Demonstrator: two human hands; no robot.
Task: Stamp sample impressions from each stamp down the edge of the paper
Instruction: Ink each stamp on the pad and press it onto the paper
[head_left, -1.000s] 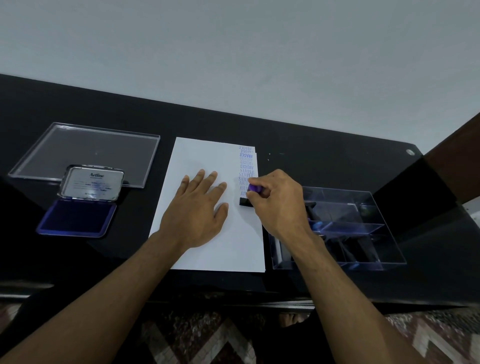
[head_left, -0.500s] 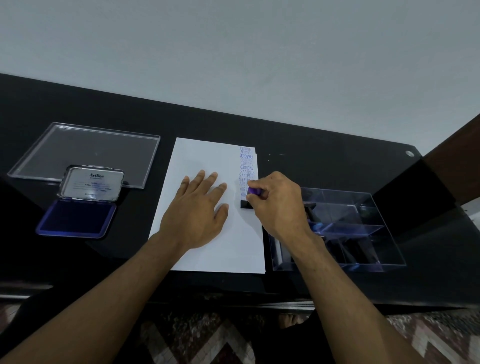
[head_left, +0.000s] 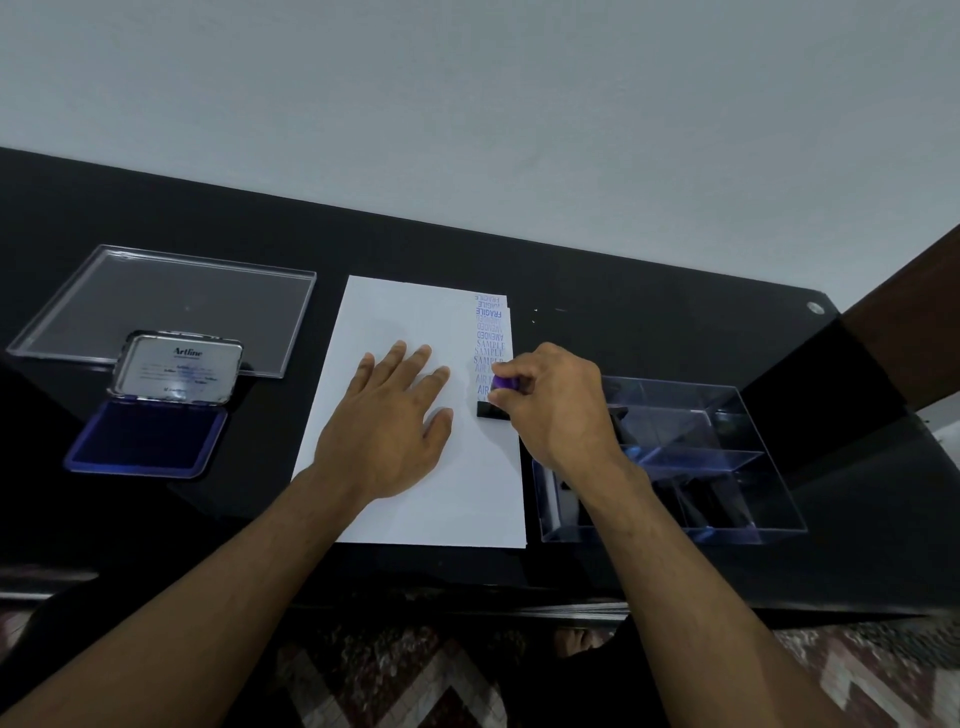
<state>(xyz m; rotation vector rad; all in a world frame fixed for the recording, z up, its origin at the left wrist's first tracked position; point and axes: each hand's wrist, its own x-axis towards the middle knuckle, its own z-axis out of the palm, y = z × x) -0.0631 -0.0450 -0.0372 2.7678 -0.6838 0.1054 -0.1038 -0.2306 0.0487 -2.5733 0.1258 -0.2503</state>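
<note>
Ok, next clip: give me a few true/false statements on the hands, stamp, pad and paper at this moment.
1. The left hand lies flat on the paper. True.
2. The right hand is empty. False: it grips the stamp.
3. The ink pad is closed. False: its lid stands open.
4. Impressions run down the paper's right edge. True.
5. The stamp sits on the ink pad. False: it is on the paper.

right hand (head_left: 558, 410) and stamp (head_left: 493, 402) shifted slightly nearer down the paper (head_left: 410, 499) edge
</note>
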